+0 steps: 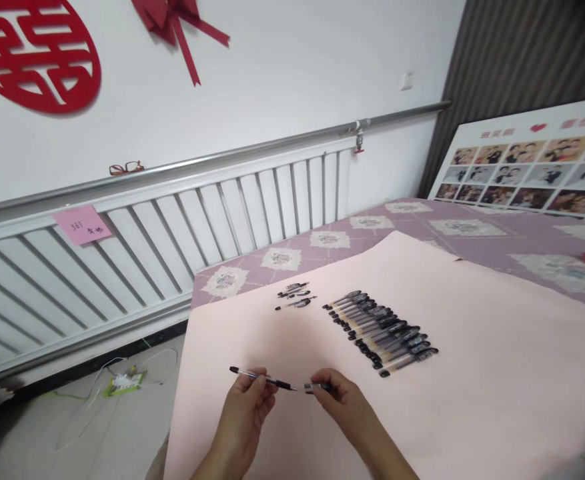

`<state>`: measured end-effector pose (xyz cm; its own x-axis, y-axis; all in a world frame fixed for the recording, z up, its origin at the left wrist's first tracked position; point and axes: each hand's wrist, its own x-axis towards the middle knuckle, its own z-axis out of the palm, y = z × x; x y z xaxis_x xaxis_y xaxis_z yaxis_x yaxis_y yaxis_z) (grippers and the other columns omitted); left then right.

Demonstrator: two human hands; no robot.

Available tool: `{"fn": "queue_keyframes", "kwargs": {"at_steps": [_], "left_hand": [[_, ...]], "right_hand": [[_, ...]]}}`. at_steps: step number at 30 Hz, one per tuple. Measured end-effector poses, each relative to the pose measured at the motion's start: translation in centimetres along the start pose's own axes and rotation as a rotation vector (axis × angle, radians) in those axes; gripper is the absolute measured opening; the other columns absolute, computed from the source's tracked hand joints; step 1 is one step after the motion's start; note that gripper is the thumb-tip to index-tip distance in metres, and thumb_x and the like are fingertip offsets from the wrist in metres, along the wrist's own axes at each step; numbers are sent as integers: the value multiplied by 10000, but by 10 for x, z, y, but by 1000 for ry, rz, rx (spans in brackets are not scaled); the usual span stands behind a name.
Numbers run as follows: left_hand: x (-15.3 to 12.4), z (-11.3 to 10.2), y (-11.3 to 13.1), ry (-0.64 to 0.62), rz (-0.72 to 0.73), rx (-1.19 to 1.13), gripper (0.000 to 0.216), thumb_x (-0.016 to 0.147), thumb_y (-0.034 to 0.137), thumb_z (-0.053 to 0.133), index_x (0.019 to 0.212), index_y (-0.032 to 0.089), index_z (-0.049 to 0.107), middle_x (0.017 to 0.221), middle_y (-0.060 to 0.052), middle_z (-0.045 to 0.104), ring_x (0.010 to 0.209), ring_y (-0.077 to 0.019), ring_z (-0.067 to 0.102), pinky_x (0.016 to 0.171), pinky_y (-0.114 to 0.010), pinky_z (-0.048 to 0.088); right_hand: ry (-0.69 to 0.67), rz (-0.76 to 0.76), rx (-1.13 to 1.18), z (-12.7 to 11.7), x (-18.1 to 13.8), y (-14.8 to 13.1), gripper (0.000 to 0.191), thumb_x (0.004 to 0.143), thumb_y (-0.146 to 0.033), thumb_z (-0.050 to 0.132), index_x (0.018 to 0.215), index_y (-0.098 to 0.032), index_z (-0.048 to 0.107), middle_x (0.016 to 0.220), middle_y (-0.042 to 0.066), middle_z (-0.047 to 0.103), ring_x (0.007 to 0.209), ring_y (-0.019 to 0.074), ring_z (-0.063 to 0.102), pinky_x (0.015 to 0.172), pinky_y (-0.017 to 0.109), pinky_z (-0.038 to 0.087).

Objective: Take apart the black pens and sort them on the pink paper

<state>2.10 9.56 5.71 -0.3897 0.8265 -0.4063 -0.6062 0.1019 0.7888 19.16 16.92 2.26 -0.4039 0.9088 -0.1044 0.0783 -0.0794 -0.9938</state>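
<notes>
My left hand (pixel 255 399) is closed around the barrel of a pen (pixel 241 371), its bare tip pointing right. Between the fingers of my right hand (pixel 339 393) is a dark pen cap (pixel 315 387), its mouth facing the pen tip across a small gap. Beyond my right hand, a row of capped pens (pixel 379 327) lies side by side on the pink sheet (pixel 477 347). Farther off to the left of that row is a small pile of pen caps and pen parts (pixel 296 293); I cannot make out each piece.
A patterned purple cloth (pixel 367 230) shows beneath the sheet. Along the wall runs a white radiator (pixel 232 217) with a pink note (pixel 82 225); glasses (pixel 127 168) rest on the pipe above. A power strip (pixel 125 382) with cables lies on the floor at left. A photo board (pixel 527 163) leans at right.
</notes>
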Motion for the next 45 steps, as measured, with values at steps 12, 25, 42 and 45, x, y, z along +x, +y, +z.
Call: {"fn": "queue_keyframes", "kwargs": {"at_steps": [12,25,42,45], "left_hand": [[-2,7,-10,-41,7,-7,191,685,218,678,852,196,588,841,-1,611,755,-110,610,652,-217,452],[-2,9,-8,-19,-11,23,328,682,303,679,975,215,562,828,-4,603,618,-94,596,543,-214,447],[-1,2,-5,-1,71,58,208,693,284,671,834,150,597,649,-10,613,642,-110,612,600,-203,473],[-4,4,-6,-35,60,42,195,685,262,681,824,166,583,757,-21,637,694,-122,628,614,-208,471]], "right_hand": [[-32,-62,47,11,-6,-8,71,688,-238,572,742,-199,548,600,-65,448,561,91,396,514,198,320],[-59,-67,72,11,-4,-2,62,704,-219,564,760,-199,551,623,-59,464,580,92,392,531,200,313],[-13,-45,20,8,-4,-1,84,696,-264,580,753,-202,585,594,-55,454,559,99,387,506,206,301],[-26,-63,20,11,-5,-2,73,700,-258,571,751,-206,579,600,-55,463,564,99,395,511,203,312]]}}
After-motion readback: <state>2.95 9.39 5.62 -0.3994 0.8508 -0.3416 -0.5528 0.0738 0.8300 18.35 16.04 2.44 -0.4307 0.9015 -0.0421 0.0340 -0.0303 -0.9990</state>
